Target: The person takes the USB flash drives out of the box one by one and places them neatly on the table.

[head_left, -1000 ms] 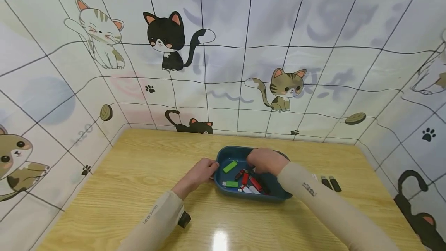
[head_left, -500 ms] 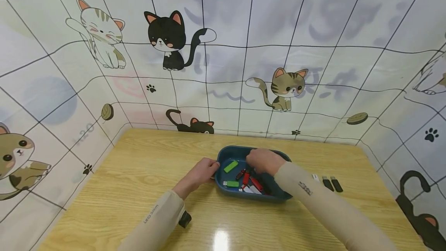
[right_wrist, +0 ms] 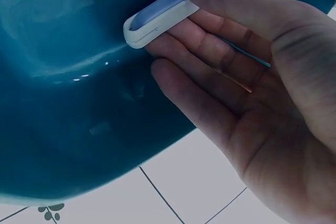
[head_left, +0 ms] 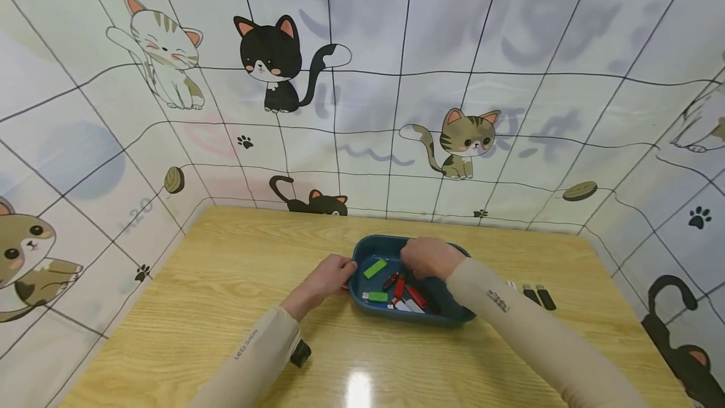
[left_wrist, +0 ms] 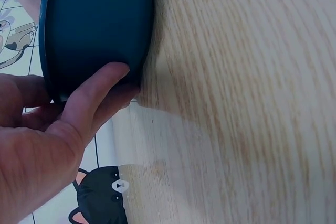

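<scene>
Noted white-and-lavender USB stick (right_wrist: 160, 12) inside blue plastic bin (left_wrist: 100, 24), pinched between thumb and fingers of the nearer right hand (right_wrist: 273, 108), with long axis lying across those fingers, and left hand (left_wrist: 52, 135) gripping the bin's wall at its left end.

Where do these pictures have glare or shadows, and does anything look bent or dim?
Head: bright, with white glare low on the wooden table; grid lines on the cat-print backdrop bend, lens or cloth unclear. Left wrist: soft shadow beside the blue bin. Right wrist: dim, with tiny glints inside the bin near the white-and-lilac USB stick.
</scene>
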A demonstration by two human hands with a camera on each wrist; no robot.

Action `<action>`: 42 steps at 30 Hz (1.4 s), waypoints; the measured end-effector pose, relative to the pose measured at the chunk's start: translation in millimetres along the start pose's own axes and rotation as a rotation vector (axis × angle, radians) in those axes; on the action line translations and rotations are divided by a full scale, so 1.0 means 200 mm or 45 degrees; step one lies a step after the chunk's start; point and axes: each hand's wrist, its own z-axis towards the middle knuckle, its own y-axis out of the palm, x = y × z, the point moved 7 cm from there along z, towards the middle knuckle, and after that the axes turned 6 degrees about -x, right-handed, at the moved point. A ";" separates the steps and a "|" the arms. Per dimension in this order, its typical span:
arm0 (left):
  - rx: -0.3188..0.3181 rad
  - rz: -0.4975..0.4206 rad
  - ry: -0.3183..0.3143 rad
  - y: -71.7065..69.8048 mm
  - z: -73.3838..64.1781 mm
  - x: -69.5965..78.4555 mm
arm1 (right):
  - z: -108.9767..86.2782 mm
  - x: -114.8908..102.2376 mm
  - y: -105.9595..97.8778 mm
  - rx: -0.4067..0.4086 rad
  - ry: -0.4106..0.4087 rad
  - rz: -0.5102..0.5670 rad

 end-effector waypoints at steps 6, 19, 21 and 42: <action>0.005 0.017 -0.004 0.00 0.00 -0.01 | -0.02 0.01 -0.02 -0.017 0.015 0.058; 0.009 0.033 -0.011 0.00 -0.01 0.00 | -0.11 0.01 -0.05 0.043 -0.043 0.120; 0.010 0.032 -0.010 0.00 -0.01 0.00 | -0.13 0.01 -0.05 0.055 -0.045 0.150; 0.031 0.036 -0.016 0.00 0.01 -0.01 | -0.34 0.13 -0.11 0.272 -0.081 0.411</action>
